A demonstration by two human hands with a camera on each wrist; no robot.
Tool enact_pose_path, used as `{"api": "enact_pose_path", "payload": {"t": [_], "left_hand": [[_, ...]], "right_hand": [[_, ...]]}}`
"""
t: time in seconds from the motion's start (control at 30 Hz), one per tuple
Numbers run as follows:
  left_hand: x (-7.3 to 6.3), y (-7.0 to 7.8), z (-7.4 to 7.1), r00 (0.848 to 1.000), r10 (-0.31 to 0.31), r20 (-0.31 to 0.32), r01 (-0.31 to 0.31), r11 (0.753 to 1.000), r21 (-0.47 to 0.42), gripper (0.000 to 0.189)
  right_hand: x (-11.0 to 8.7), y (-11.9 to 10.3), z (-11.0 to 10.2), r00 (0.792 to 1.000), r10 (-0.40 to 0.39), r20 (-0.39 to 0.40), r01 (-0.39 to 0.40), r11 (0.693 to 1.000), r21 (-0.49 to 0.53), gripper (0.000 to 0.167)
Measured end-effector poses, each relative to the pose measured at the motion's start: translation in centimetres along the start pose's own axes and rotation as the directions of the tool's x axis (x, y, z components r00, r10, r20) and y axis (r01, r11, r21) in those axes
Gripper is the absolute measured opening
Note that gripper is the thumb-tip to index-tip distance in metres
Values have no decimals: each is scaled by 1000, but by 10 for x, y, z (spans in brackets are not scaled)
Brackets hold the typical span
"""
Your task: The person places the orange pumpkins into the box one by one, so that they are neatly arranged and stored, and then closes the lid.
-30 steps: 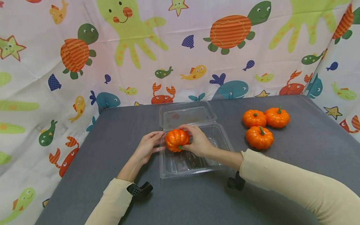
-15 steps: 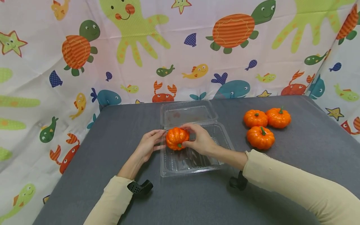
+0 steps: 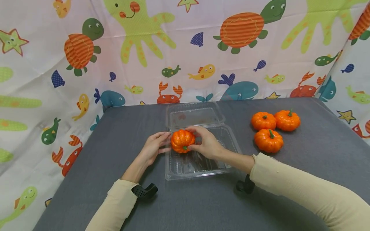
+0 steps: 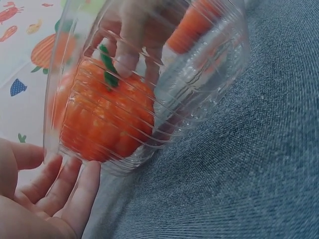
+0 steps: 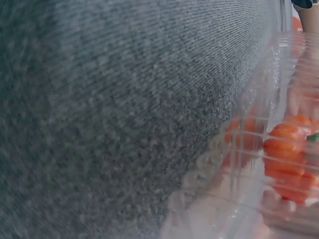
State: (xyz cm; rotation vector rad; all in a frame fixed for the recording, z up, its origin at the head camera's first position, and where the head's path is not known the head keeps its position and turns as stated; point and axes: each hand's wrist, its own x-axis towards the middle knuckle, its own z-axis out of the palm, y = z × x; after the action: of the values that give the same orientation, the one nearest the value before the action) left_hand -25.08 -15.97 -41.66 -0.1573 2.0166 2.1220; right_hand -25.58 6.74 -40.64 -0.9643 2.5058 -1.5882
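Observation:
In the head view a small orange pumpkin (image 3: 182,141) with a green stem sits at the left side of a clear plastic clamshell container (image 3: 199,175). My right hand (image 3: 206,144) holds the pumpkin from its right, thumb near the stem and fingers at the far side. My left hand (image 3: 153,148) is at the container's left wall. The left wrist view shows that hand's fingertips (image 4: 89,169) touching the outside of the ribbed wall, fingers fairly straight, thumb by the rim. Through the plastic, the right wrist view shows the pumpkin (image 5: 289,159) partly blurred.
Three more orange pumpkins (image 3: 268,141) stand close together at the right on the grey cloth-covered table (image 3: 190,205). The container's lid (image 3: 195,116) lies folded back behind its base. A sea-animal printed curtain (image 3: 138,80) hangs behind the table.
The head view has shifted slightly. Both hands and the pumpkin keep almost the same place against the container.

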Motion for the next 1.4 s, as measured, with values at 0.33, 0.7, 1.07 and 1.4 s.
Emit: {"api": "enact_pose_path", "payload": {"t": [0.33, 0.7, 1.07, 1.4], "left_hand": [[0, 0, 1, 1000, 1, 1, -1, 1000, 7, 34], [0, -2, 0, 1000, -6, 2, 6, 1000, 1, 34], [0, -1, -1, 1000, 2, 9, -2, 1000, 20, 35], [0, -1, -1, 1000, -4, 0, 4, 1000, 18, 36]], "right_hand": [[1, -3, -9, 997, -72, 25, 74, 996, -51, 57], [0, -1, -9, 999, -36, 28, 38, 998, -58, 61], [-1, 2, -9, 998, -37, 43, 36, 999, 14, 54], [0, 1, -5, 998, -53, 34, 55, 997, -62, 52]]}}
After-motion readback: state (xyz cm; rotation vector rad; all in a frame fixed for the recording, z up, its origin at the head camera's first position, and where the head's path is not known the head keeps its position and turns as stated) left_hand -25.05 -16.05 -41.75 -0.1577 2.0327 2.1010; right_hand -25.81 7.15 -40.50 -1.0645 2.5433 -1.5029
